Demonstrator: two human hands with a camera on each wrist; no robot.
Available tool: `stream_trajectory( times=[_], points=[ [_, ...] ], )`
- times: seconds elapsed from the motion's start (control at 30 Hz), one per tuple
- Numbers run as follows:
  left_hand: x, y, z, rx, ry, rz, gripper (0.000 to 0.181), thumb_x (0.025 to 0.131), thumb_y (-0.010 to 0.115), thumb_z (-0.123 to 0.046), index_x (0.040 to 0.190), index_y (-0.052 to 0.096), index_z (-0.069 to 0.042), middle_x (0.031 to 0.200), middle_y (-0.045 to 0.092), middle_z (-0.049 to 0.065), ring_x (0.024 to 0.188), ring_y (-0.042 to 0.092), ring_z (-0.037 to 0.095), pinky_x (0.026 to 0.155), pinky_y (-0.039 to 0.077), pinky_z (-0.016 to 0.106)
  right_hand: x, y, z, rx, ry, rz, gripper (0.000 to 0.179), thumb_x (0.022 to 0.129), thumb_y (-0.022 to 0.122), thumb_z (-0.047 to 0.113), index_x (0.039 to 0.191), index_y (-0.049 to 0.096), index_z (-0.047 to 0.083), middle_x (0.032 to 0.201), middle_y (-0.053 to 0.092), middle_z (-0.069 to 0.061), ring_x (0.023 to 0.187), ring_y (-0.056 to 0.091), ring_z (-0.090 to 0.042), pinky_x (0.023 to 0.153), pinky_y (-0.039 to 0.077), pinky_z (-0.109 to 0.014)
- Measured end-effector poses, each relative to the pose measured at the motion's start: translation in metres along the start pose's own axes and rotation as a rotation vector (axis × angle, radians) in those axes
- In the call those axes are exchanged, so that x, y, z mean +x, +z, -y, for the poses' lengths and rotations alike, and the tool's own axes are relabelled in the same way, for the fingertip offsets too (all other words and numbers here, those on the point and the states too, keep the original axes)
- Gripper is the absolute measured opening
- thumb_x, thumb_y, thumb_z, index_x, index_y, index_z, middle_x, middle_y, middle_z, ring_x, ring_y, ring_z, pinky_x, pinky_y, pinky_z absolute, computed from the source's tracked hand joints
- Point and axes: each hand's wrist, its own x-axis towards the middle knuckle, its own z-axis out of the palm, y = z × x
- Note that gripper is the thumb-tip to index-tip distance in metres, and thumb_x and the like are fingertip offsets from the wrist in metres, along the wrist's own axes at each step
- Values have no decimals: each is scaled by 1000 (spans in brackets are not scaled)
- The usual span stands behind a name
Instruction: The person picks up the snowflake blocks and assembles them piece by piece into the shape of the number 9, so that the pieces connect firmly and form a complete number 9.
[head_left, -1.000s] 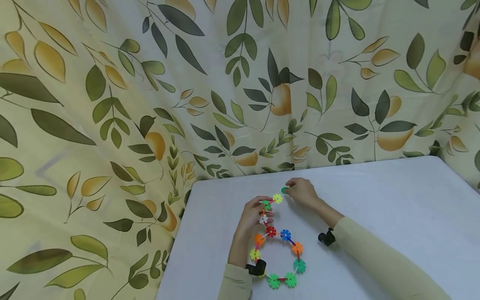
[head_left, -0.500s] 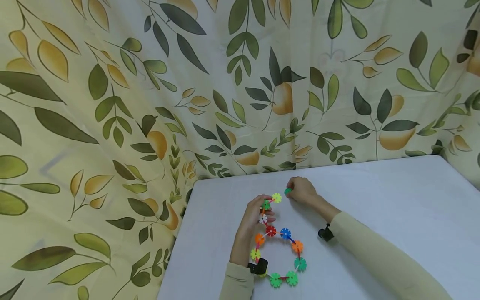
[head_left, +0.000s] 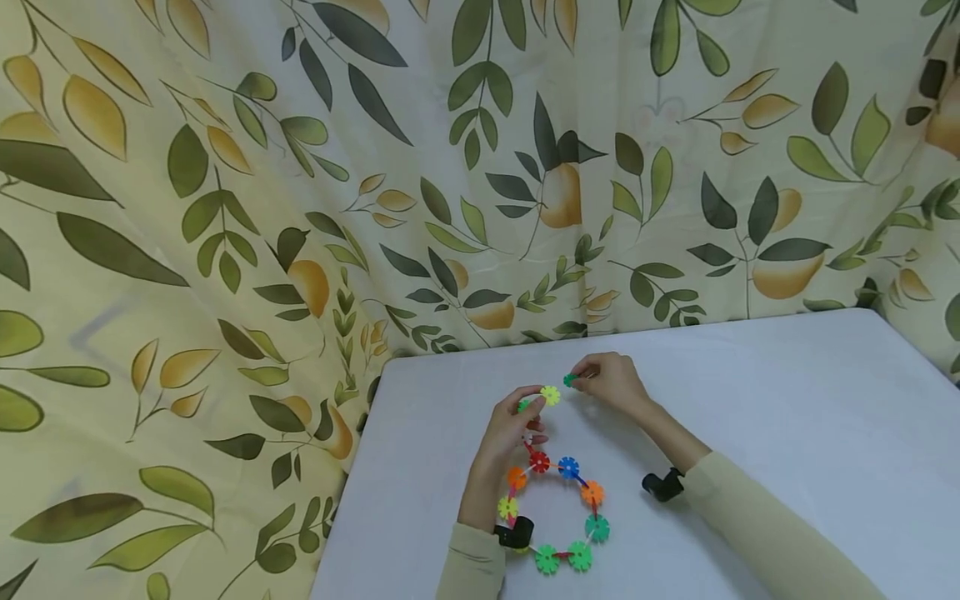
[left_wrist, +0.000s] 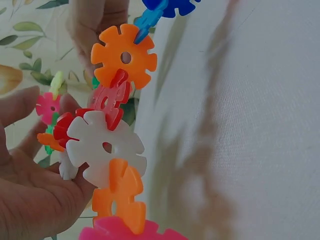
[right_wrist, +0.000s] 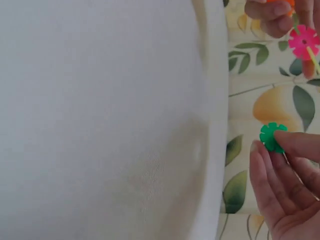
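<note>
A chain of notched, flower-shaped plastic discs hangs from my left hand [head_left: 504, 427], which pinches it near its upper end. A yellow disc [head_left: 550, 395] ends the chain, just beyond the thumb; a pink disc [left_wrist: 48, 106] shows there in the left wrist view. Lower down, the chain forms a ring with red [head_left: 538, 462], blue [head_left: 568, 467] and orange discs [head_left: 592, 493]. Between thumb and fingertips my right hand [head_left: 617, 387] pinches a loose green disc [right_wrist: 272, 136], held a short gap right of the yellow one. My left wrist hides part of the ring.
A white-covered table [head_left: 757, 400] lies beneath both hands. Leaf-patterned curtains [head_left: 480, 192] hang behind its far edge and along its left side. Each wrist carries a small black camera, the right one [head_left: 663, 485] close above the tabletop.
My left thumb has come across the chain's upper part, covering more of the green and white discs. The right hand has brought its green disc slightly left, towards the yellow one.
</note>
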Motion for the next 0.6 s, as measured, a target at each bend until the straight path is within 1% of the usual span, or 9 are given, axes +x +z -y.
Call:
stream_trajectory(
  times=[0.13,0.2,0.27,0.4,0.5,0.6],
  points=[
    [1,-2,0,17,-8,-7,34,101,69,-39,134,70,-30,87,57,8,72,63,20,71,63,36,-13,-1,7,8,-25,-30,8,88,84,15,91,78,12,82,76,2,75,71,-15,68,54,-33],
    [1,-2,0,21,-6,-12,34,101,69,-39,134,69,-34,88,57,8,73,63,20,71,63,37,-19,-1,10,16,-31,-33,8,88,85,16,91,78,13,82,76,3,77,70,-15,69,54,-33],
    [1,-2,0,24,5,-14,34,102,68,-38,135,69,-35,87,56,8,72,62,21,71,63,38,-25,0,13,26,-32,-34,8,88,84,16,91,78,14,82,75,4,77,70,-15,70,55,-34],
    [0,-2,0,22,8,-16,35,102,67,-38,137,69,-33,86,55,6,71,61,19,71,63,40,-34,0,18,48,-46,-46,8,88,84,16,92,78,16,82,75,4,77,70,-13,69,55,-33],
    [1,-1,1,23,8,-15,37,103,66,-39,139,68,-29,85,55,6,70,61,18,71,63,39,-39,1,20,81,-59,-61,8,87,85,15,92,78,16,83,76,4,76,71,-13,67,56,-31],
    [1,-1,1,17,4,-6,36,103,65,-37,138,69,-29,84,55,6,69,60,18,70,63,37,-42,1,22,121,-71,-68,9,87,85,12,93,79,14,84,77,3,76,73,-14,67,57,-29]
  ],
)
